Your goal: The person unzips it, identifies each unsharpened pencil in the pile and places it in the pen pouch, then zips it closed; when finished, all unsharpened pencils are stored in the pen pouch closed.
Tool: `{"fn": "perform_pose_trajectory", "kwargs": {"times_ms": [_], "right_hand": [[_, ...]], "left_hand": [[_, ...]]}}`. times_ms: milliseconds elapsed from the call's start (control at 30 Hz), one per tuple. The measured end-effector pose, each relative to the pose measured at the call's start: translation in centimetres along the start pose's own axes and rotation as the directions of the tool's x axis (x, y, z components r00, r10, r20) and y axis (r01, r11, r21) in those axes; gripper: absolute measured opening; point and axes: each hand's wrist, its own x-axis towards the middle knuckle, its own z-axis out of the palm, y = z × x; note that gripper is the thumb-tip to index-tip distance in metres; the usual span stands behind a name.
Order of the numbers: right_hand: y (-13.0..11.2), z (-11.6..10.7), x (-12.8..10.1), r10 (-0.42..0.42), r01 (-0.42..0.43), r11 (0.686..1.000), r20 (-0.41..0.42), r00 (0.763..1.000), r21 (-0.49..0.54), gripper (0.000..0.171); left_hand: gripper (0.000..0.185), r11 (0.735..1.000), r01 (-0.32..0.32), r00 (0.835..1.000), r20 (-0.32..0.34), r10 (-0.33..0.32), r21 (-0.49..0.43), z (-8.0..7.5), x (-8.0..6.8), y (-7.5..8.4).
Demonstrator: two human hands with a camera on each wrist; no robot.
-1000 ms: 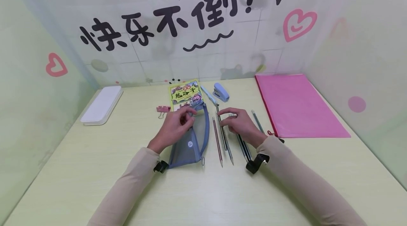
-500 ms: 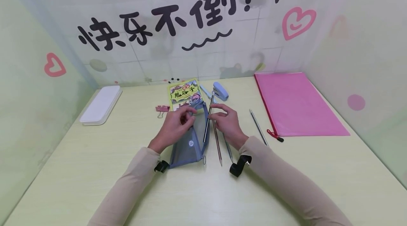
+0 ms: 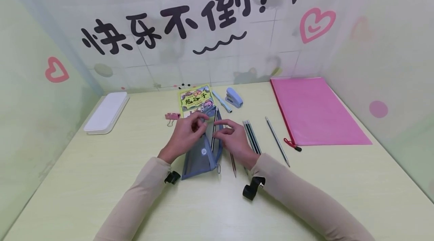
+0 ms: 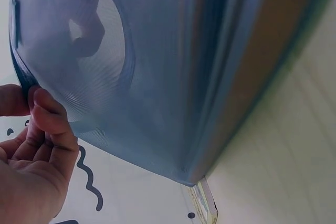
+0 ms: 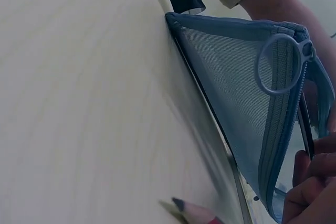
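My left hand (image 3: 184, 134) pinches the upper edge of a blue-grey mesh pencil case (image 3: 197, 162), which stands propped with its zip side parted. In the left wrist view, thumb and fingertips grip that rim. My right hand (image 3: 234, 143) holds a slim dark pencil (image 5: 306, 127) between thumb and fingers. The pencil is tilted nearly upright, its lower part within the case's opening. A ring zip pull (image 5: 259, 72) hangs from the case. Just under my right hand lies a reddish pencil (image 3: 233, 165), partly covered.
Several dark pencils (image 3: 251, 135) and a lone pencil (image 3: 277, 141) lie on the right. Behind are a yellow booklet (image 3: 194, 99), a light-blue pen (image 3: 222, 101) and a blue stapler (image 3: 234, 97). A pink binder clip (image 3: 172, 116), white case (image 3: 106, 112) and pink zip folder (image 3: 320, 112) lie around.
My right hand has picked up the dark pencil and moved left with it, lowering it into the pencil case's opening. My left hand keeps its grip on the case.
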Motion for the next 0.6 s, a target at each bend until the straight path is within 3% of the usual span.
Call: {"fn": "perform_pose_trajectory", "kwargs": {"times_ms": [233,600], "right_hand": [[0.1,0.3,-0.1,0.004,-0.002,0.999,0.052,0.999,-0.047,0.037],[-1.1,-0.2,-0.4,0.030,-0.001,0.974,0.126,0.992,-0.225,0.038]], "left_hand": [[0.020,1.000,-0.011,1.000,0.021,0.011,0.006,0.2,-0.2,0.0],[0.021,1.000,-0.005,1.000,0.021,0.004,0.015,0.0,-0.3,0.4]]}}
